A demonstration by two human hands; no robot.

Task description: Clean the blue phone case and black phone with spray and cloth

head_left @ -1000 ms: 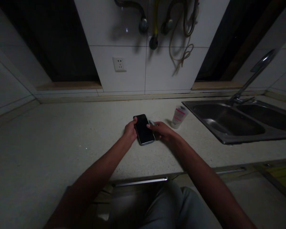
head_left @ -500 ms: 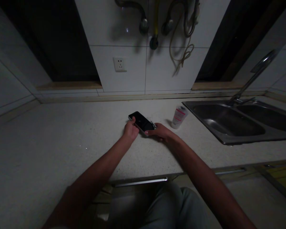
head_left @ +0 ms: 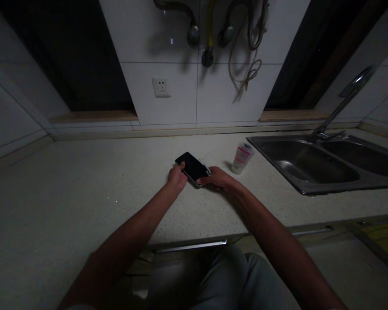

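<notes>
**A:** so what's the setup here? looks super dim.

**B:** yeah, low light. It's a kitchen: pale speckled stone counter (head_left: 84,181) running wall to wall, white tiled wall (head_left: 181,99) behind it with 1 white wall socket (head_left: 161,87), and some hoses and a looped cord (head_left: 245,64) hanging up top. Dark openings either side of the tiled part.

**A:** and on the counter?

**B:** Not much. 1 slim black smartphone with a dark screen (head_left: 192,168), sitting near the middle, tilted up off the surface. 1 small white plastic bottle with a pink label (head_left: 242,158) stands just beside the 1 stainless steel double-basin sink (head_left: 310,165), which has 1 chrome tap (head_left: 342,101).

**A:** hands?

**B:** 2, both the person's own. Left hand (head_left: 177,177) is pinched on the phone's left edge, right hand (head_left: 217,178) is curled round its near right corner. Both are closed on the phone.
</notes>
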